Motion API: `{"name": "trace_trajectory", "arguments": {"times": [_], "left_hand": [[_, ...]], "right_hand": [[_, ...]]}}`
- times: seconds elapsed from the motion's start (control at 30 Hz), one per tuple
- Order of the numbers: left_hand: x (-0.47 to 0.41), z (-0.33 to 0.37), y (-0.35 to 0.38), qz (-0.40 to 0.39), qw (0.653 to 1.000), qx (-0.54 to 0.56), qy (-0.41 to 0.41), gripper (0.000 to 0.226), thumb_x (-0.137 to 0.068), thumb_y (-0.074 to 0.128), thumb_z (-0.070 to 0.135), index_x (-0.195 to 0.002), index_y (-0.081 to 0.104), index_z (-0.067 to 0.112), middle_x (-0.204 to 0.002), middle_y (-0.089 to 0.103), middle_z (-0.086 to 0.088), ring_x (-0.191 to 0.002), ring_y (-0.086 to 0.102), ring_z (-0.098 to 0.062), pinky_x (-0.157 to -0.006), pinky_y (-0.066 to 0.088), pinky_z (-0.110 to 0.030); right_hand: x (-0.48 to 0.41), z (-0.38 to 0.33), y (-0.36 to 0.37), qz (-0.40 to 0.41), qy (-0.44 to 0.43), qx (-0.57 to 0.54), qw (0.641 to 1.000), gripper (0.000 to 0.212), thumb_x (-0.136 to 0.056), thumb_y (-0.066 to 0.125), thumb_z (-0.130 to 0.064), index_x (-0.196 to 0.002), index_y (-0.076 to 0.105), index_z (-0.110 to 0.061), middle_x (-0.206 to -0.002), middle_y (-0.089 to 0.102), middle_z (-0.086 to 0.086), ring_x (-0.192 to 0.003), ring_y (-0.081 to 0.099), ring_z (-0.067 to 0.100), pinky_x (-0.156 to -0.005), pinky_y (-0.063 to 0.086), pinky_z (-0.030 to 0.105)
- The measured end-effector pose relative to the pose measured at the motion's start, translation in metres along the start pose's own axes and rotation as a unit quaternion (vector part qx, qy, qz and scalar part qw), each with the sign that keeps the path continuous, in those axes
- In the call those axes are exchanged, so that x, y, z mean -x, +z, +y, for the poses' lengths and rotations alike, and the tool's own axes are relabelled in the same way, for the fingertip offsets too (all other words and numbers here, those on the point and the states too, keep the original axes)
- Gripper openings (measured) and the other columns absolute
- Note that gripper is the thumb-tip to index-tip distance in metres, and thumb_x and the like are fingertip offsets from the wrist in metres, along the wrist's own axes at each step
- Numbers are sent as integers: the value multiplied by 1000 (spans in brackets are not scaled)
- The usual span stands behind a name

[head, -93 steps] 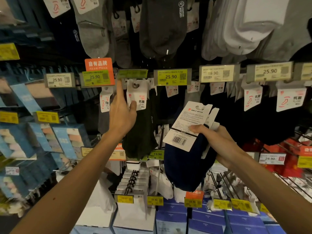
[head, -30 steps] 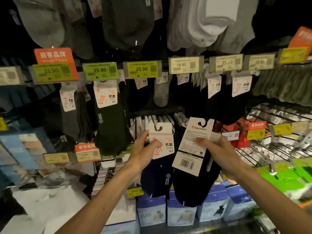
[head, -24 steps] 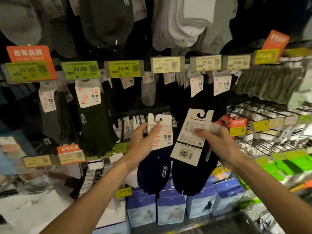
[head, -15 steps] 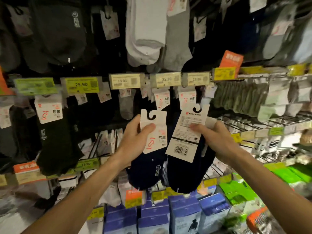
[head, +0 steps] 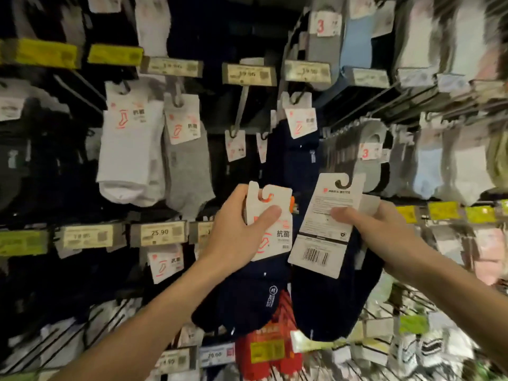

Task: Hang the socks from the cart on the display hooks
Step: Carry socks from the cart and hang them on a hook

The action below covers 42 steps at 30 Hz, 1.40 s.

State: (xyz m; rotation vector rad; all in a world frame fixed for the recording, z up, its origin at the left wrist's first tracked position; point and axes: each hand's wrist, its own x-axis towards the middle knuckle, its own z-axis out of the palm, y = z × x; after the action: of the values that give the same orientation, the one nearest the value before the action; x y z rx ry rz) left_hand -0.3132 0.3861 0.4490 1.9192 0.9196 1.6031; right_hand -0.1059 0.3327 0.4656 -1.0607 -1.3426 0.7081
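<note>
My left hand [head: 239, 229] pinches the white card header of a navy sock pair [head: 247, 303], thumb on the front of the card. My right hand [head: 376, 229] grips a second navy sock pack [head: 330, 298] by its white header with a barcode, its hook cut-out at the top. Both packs hang in front of the sock wall. Above them a metal display hook [head: 242, 108] juts out under a price tag, with navy socks [head: 299, 160] hanging on the hook to its right. The cart is out of view.
White socks [head: 126, 149] and grey socks [head: 187, 160] hang at upper left. Rows of price tags [head: 159, 233] line the hook ends. Pale socks [head: 428, 160] fill the right side. Red packs [head: 264, 353] sit below. Wire hooks stick out toward me at lower left and right.
The view has swung upward and rightward along the wall. Both hands have lifted their sock packs higher, and the left pack has drawn slightly apart from the right one.
</note>
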Motion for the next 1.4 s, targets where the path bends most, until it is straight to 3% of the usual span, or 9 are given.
{"name": "trace_trajectory", "arguments": {"times": [0.2,0.43,0.53,0.7,0.87,1.0,1.13,1.27,1.4], "left_hand": [[-48,24,43,-3,1000,10,-15,56,-91,71,23,-125,34,48,-83,74,14,-76,72,-3,-69,58,-24],[-145,47,56,28,997,-71,14,28,-98,60,24,-122,52,35,-112,65,3,-70,67,-10,-48,48,-18],[-180,49,54,33,991,-129,31,38,-98,57,22,-132,50,38,-113,64,1,-77,64,-11,-56,46,-20],[-209,46,56,-1,989,-149,27,51,-100,54,21,-146,37,36,-106,67,-1,-60,58,-7,-42,39,-14],[-221,35,56,-23,986,-153,61,56,-96,54,24,-144,32,43,-125,64,0,-101,65,-22,-78,53,-35],[-227,38,50,-21,983,-156,90,57,-97,55,25,-142,29,49,-132,60,-7,-108,65,-27,-69,48,-28],[-231,46,43,1,983,-143,116,54,-100,51,21,-144,30,45,-121,63,-16,-55,59,-6,-45,41,-20],[-232,55,45,25,976,-143,164,55,-100,50,15,-142,31,44,-128,58,-21,-50,58,-2,-44,41,-17],[-238,62,59,50,972,-140,183,64,-100,45,6,-149,26,42,-129,59,-15,-49,57,-5,-44,42,-18]], "right_hand": [[-31,-16,-54,14,-1,-12,1000,12,-97,59,-10,-102,70,-10,-86,78,6,-55,70,13,-37,45,17],[-62,-33,-88,45,-16,-58,997,7,-95,62,-12,-92,69,-13,-72,77,-1,-60,73,13,-44,54,22],[-76,-35,-96,62,-33,-53,996,9,-94,61,-10,-91,69,-13,-70,76,-4,-59,72,10,-45,54,20],[-108,-35,-98,69,-34,-2,997,10,-95,61,-12,-90,69,-14,-82,78,1,-64,74,12,-55,59,30],[-135,-38,-92,70,-60,31,995,7,-94,63,-15,-91,69,-15,-81,77,-3,-66,73,8,-54,60,25],[-149,-45,-86,52,-63,17,996,6,-95,63,-15,-94,68,-13,-77,77,-4,-67,74,10,-50,58,23],[-157,-53,-84,43,-78,8,996,7,-96,62,-15,-91,67,-16,-69,75,-7,-60,72,6,-48,57,21],[-166,-57,-86,27,-82,1,996,3,-95,63,-17,-96,66,-16,-68,75,-7,-57,71,6,-42,51,18],[-175,-57,-86,7,-72,-6,997,9,-95,64,-18,-103,68,-18,-80,78,-4,-69,75,11,-49,57,22]]}}
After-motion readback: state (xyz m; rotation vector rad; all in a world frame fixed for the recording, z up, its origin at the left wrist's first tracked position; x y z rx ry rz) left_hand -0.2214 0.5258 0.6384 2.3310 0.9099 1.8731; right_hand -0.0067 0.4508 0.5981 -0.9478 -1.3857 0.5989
